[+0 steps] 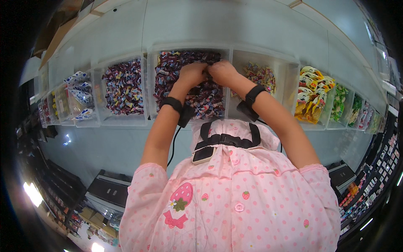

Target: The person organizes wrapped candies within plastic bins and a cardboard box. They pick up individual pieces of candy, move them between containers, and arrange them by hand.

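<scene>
Both my hands are close together over the back right part of a clear plastic bin (189,48), full of small candies in dark wrappers (167,74). My left hand (193,75) reaches in with curled fingers, its fingertips near those of the other hand. My right hand (223,73) comes from the right, by the bin's right wall, its fingers bent too. The fingertips are partly hidden, and I cannot tell whether anything is between them. Dark wrappers lie around and below both hands.
On the left stand a bin of mixed wrapped candies (124,88) and one of blue-and-white packets (82,94). To the right are yellowish wrapped candies (259,77), yellow packets (311,94) and green packets (339,102). A pale panel (236,22) rises behind the bins.
</scene>
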`<state>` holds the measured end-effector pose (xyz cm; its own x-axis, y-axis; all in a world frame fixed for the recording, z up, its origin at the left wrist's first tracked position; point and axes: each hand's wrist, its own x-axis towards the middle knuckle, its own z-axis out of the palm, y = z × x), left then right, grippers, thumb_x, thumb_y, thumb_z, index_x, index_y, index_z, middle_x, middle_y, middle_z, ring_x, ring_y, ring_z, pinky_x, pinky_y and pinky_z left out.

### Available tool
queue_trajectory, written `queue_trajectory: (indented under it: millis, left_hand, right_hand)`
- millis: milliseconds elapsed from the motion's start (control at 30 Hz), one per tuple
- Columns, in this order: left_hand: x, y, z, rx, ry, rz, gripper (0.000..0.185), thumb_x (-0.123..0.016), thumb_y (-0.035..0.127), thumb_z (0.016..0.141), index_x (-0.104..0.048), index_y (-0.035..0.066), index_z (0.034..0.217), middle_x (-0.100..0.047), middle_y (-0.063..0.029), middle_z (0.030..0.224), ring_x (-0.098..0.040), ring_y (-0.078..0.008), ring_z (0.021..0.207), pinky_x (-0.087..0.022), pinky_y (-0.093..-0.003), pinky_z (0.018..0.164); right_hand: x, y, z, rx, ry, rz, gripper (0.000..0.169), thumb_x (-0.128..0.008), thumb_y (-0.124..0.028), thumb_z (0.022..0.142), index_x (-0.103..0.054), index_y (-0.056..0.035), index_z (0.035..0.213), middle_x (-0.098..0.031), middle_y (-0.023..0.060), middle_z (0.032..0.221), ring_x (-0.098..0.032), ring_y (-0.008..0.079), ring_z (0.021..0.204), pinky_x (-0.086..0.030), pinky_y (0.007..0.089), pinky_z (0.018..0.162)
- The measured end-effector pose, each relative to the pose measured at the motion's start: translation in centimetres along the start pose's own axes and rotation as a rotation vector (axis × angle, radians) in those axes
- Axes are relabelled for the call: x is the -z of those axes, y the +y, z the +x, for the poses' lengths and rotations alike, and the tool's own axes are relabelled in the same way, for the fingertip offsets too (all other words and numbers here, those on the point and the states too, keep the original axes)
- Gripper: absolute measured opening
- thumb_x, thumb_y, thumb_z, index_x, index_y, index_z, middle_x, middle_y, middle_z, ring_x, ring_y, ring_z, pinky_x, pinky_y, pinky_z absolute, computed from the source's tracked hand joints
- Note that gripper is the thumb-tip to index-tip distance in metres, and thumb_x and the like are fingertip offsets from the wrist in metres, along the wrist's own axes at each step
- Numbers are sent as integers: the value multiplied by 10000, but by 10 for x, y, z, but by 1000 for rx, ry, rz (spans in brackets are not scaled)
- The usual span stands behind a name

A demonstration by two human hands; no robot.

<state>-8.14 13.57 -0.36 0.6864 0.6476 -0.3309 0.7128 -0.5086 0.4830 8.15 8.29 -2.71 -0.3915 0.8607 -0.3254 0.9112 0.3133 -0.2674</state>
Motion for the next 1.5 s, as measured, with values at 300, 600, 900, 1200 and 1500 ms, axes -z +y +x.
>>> queue_trajectory:
  millis: [300,600,900,1200,1500]
  left_hand:
    - [31,-18,-31,323,134,-1447,155,-489,264,909,-534,122,867,-609,-22,891,-625,-162,862,-507,-314,751]
    - [18,3,-13,426,114,-1473,129,-507,160,909,-584,71,964,-573,-38,803,-638,-186,790,-547,-316,707]
    - [1,13,-8,18,81,-99,206,-548,123,813,-689,126,963,-641,-146,981,-614,-347,944,-499,-456,793]
    - [-14,17,-14,77,292,32,217,-544,100,825,-683,129,989,-609,-122,1093,-634,-344,886,-521,-449,709]
    - [-15,12,-17,-59,78,125,285,-572,113,826,-643,134,1102,-603,-110,1142,-647,-315,894,-536,-428,735]
  right_hand:
    - [65,-31,-50,-193,384,526,176,-612,-123,764,-530,-48,900,-623,159,780,-621,371,787,-484,447,680]
    - [53,-4,-82,-401,563,856,239,-609,-140,820,-558,-11,1014,-665,141,869,-655,255,788,-502,378,702]
    - [52,-12,-82,-474,481,1006,264,-548,-162,821,-585,13,1015,-647,207,909,-626,364,853,-487,395,778]
    - [36,-7,-62,-431,523,1115,240,-590,-165,838,-561,1,1008,-584,78,805,-545,167,719,-456,303,661]
    - [31,-12,-84,-516,455,1008,286,-601,-231,808,-581,-16,996,-637,182,846,-620,336,781,-484,394,723]
